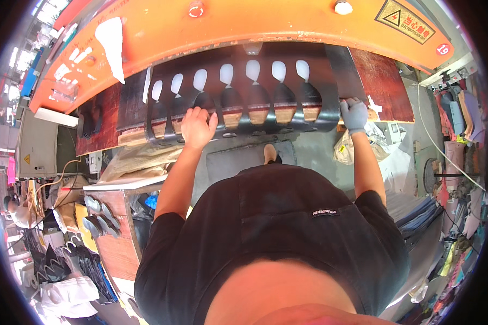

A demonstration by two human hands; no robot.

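A black flexible sheet (238,97) lies across the press bed, with a row of several sole-shaped holes through it. Its front part droops over the wooden bed edge. My bare left hand (199,128) rests on the sheet's front part, left of the middle, fingers stretched forward and thumb apart. At the sheet's right end is my right hand (354,116) in a grey glove, with bent fingers gripping the sheet's edge; the underside of this grip is hidden.
An orange press beam (265,21) with a red button spans the far side. Dark red boards (379,81) flank the sheet. To the left stands a wooden cabinet (111,222) with dark sole-shaped pieces on top. A plastic bag (347,149) sits below my right hand.
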